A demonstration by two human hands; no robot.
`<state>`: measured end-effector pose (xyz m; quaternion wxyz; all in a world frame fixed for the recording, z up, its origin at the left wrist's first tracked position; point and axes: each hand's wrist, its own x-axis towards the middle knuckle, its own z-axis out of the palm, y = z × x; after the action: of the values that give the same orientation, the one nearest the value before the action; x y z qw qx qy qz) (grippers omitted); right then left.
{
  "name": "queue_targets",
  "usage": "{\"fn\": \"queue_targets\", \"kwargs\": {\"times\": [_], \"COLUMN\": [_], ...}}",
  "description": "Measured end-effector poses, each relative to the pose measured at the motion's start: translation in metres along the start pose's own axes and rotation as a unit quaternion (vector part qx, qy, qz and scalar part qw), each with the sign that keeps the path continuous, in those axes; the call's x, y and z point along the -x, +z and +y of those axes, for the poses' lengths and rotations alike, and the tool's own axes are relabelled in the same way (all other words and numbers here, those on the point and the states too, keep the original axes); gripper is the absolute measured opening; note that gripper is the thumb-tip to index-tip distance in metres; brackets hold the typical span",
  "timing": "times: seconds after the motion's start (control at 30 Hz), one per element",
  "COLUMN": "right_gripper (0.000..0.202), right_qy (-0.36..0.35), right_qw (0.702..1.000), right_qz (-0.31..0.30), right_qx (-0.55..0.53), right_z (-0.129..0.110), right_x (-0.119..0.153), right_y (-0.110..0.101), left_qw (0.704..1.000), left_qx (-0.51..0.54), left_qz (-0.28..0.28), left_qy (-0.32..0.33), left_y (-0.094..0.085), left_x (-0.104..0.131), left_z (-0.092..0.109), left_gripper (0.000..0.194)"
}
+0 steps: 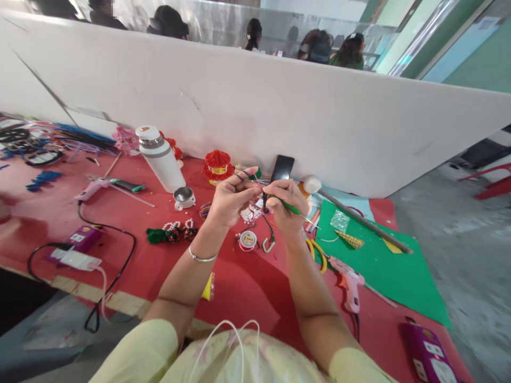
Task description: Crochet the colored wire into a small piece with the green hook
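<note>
Both hands are raised over the middle of the red table, their fingertips almost meeting. My left hand (235, 197) is closed on thin dark and pink yarn, some of it looped around its fingers. In my right hand (288, 202) is a green-handled crochet hook (290, 207), its thin metal shaft pointing down to the right. A small dark piece of yarn work (265, 202) hangs between the hands. Below them lie a spool of thread (248, 241), white beads (250, 214) and a pale bent hook-shaped piece (268, 246).
A white bottle (162, 159) and metal cup (184, 198) stand left, near beaded yarn pieces (171, 233). A phone (282, 168) leans at the white partition (255, 111). Rightward are yellow-handled scissors (321, 256), a pink glue gun (351, 284) and green sheet (395, 271).
</note>
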<state>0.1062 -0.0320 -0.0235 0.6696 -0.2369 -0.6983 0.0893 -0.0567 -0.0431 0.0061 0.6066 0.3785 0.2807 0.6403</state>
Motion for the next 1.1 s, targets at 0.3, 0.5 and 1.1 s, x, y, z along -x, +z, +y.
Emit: {"fn": "queue_targets", "kwargs": {"times": [0.3, 0.5, 1.1], "right_gripper": [0.025, 0.026, 0.024], "right_qy": [-0.097, -0.102, -0.021], "right_qw": [0.973, 0.993, 0.991], "right_qz": [0.021, 0.001, -0.126], "right_qx": [0.208, 0.052, -0.031], "right_z": [0.004, 0.014, 0.009], "right_x": [0.017, 0.008, -0.008], "right_y": [0.014, 0.001, -0.026], "left_qw": [0.997, 0.997, 0.999], "left_qx": [0.057, 0.058, 0.004], "left_qz": [0.048, 0.004, 0.032], "left_qy": [-0.027, -0.056, -0.028], "left_y": [0.014, 0.003, -0.003], "left_x": [0.008, 0.002, -0.001], "left_z": [-0.011, -0.001, 0.009], "left_gripper": [0.070, 0.047, 0.035]}}
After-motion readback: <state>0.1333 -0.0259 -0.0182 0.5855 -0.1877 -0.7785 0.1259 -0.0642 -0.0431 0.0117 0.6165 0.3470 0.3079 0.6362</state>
